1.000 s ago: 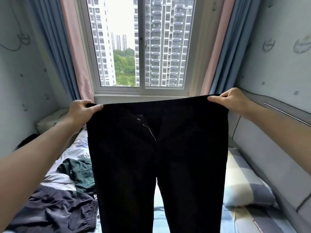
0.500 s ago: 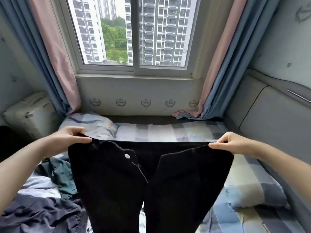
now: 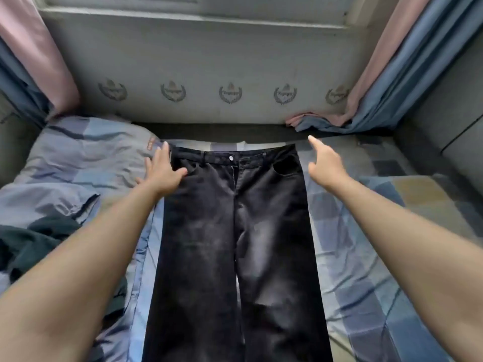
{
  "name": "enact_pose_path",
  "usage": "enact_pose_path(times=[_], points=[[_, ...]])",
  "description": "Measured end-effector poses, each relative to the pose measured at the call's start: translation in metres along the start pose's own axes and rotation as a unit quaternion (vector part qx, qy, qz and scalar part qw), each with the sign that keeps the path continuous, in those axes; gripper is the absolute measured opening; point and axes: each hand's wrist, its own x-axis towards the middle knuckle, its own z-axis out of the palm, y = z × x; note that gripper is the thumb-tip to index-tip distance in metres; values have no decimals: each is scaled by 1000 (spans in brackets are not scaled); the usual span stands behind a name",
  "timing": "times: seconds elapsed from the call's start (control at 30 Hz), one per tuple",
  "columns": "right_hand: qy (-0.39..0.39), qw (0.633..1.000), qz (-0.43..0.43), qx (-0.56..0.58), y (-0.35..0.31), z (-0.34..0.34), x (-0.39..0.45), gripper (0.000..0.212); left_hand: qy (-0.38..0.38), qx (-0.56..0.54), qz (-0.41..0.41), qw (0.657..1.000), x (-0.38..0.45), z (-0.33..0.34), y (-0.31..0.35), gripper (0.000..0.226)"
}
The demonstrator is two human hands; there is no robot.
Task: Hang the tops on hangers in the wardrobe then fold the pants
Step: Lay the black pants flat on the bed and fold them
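Now: pants (image 3: 235,244) flat at frame centre, unfolded.
Left hand (image 3: 163,171) open, pressing waistband; right hand (image 3: 324,163) open, empty; folding remains.

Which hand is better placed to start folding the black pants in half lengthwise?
Left, probably. The left hand already rests flat on the black pants at the waistband's edge, so it could grip there and carry that side across. The right hand hovers open just off the other hip, apparently touching nothing.

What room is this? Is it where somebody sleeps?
Most likely a bedroom. Black pants lie flat on a bed with a checked sheet, a pillow sits at the left, and curtains hang beside a window sill.
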Motion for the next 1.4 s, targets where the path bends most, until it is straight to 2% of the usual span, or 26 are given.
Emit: enact_pose_path(times=[0.07,0.13,0.27,0.4,0.53,0.63,0.7,0.77,0.8,0.87,0.93,1.0,1.03,1.1,1.17,1.27,1.4], points=[[-90,996,17,-18,38,84,-39,69,-109,53,-25,992,-35,84,-55,83],[-189,980,65,-7,75,149,-93,63,-186,75,-62,978,-88,146,-105,82],[-264,949,168,37,126,231,-191,47,-248,-16,-176,952,-191,213,-170,67],[-331,911,234,80,146,290,-278,35,-243,-16,-255,936,-281,250,-215,49],[-374,867,291,157,144,346,-341,31,-247,-3,-312,918,-341,279,-253,63],[-384,854,307,167,136,375,-368,21,-199,-20,-345,917,-364,293,-275,62],[-400,854,299,146,133,391,-386,19,-176,-2,-364,915,-380,299,-287,54],[-421,849,287,140,130,400,-398,15,-163,-4,-366,916,-388,301,-294,29],[-432,846,277,143,128,406,-408,18,-168,-32,-366,915,-395,301,-300,15],[-445,834,270,182,124,409,-421,22,-178,-113,-347,914,-404,298,-310,28],[-462,799,298,245,119,404,-437,32,-189,-227,-353,888,-413,288,-319,19],[-477,777,308,270,119,398,-453,32,-182,-252,-357,881,-424,278,-330,18],[-474,783,304,265,119,395,-460,31,-178,-225,-354,890,-430,276,-335,18],[-460,821,271,202,122,391,-469,32,-176,-114,-354,911,-437,278,-344,22],[-470,845,226,115,125,386,-468,22,-201,-33,-354,913,-434,280,-342,10],[-485,855,175,56,132,378,-447,18,-245,-18,-359,901,-412,282,-332,31],[-428,881,177,95,143,363,-392,20,-223,-6,-314,923,-361,282,-316,40]])
